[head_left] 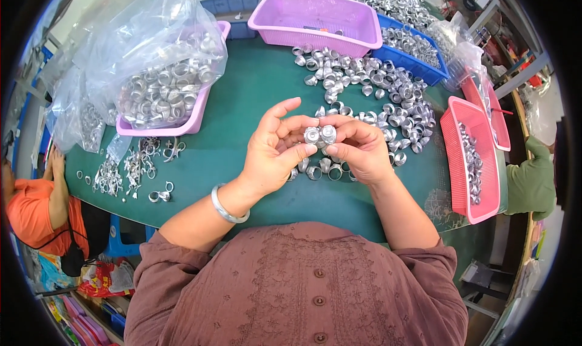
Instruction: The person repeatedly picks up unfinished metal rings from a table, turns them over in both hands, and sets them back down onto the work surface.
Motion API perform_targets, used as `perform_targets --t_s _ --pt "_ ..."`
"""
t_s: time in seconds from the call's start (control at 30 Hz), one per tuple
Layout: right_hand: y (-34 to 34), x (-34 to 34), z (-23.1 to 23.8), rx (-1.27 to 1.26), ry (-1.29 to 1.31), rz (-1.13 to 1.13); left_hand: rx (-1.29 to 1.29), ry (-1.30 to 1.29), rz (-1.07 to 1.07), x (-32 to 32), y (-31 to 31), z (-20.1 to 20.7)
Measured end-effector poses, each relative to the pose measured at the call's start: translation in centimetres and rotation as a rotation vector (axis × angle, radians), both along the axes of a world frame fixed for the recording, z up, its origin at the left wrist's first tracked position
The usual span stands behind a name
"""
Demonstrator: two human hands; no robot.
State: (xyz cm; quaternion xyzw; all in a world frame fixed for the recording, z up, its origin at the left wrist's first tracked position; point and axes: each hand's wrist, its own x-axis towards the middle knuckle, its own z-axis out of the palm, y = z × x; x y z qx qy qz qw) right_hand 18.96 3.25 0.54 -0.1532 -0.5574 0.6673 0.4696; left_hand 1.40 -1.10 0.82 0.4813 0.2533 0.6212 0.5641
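Observation:
Over the green table point(267, 73), my left hand point(273, 149) pinches a silver-coloured metal ring point(311, 135) between thumb and index finger. A second ring point(327, 134) is pinched in my right hand point(364, 149). The two rings are held side by side with their round tops facing me, and they seem to touch. My left wrist wears a pale bangle point(226, 205). Beneath and beyond my hands lies a loose spread of similar rings point(412, 118), some partly hidden by my fingers.
At left, a purple basket point(194, 124) holds bagged rings under clear plastic point(151, 36), with small metal pieces point(139, 164) nearby. A purple basket point(315, 40) and blue tray point(433, 73) stand at the back. A pink basket point(458, 188) is at right. People sit at both sides.

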Motion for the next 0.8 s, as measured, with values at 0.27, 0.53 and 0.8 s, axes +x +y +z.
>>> perform_targets --t_s 0.27,0.53,0.8 --pt "-0.16 -0.14 -0.04 0.171 -0.087 -0.087 -0.017 -0.018 -0.032 -0.13 -0.17 -0.12" --pt "-0.18 -0.04 0.1 0.238 -0.16 -0.114 0.045 0.048 -0.025 -0.34 -0.31 -0.23" --pt "-0.64 -0.55 0.16 -0.009 0.01 -0.063 0.005 0.031 -0.038 -0.56 0.09 -0.67"
